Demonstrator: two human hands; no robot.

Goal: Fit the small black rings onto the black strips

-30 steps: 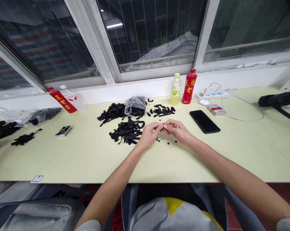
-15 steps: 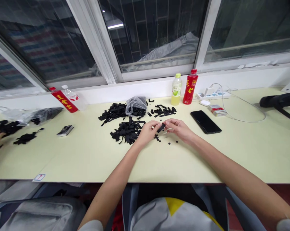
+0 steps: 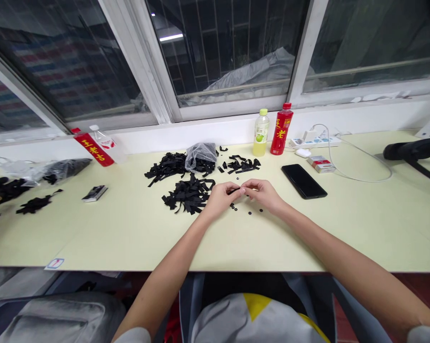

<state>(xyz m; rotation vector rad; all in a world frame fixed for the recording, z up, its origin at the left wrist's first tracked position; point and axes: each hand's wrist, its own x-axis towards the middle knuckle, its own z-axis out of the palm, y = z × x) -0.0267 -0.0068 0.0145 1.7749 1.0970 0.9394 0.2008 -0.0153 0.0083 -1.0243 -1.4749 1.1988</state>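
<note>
Now the short black fabric strip lies flatter than half a second ago, when it stood tilted. The left hand and right hand have drawn together, each grip pinched shut on one end, just above the pale yellow worktop. At six o'clock lie small black rings, and at nine o'clock a heap of black strips.

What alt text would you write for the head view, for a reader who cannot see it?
A left hand and right hand meet over a table, pinching a small black strip between them. A heap of black strips lies behind, tiny rings beside, a phone to the right.
</note>
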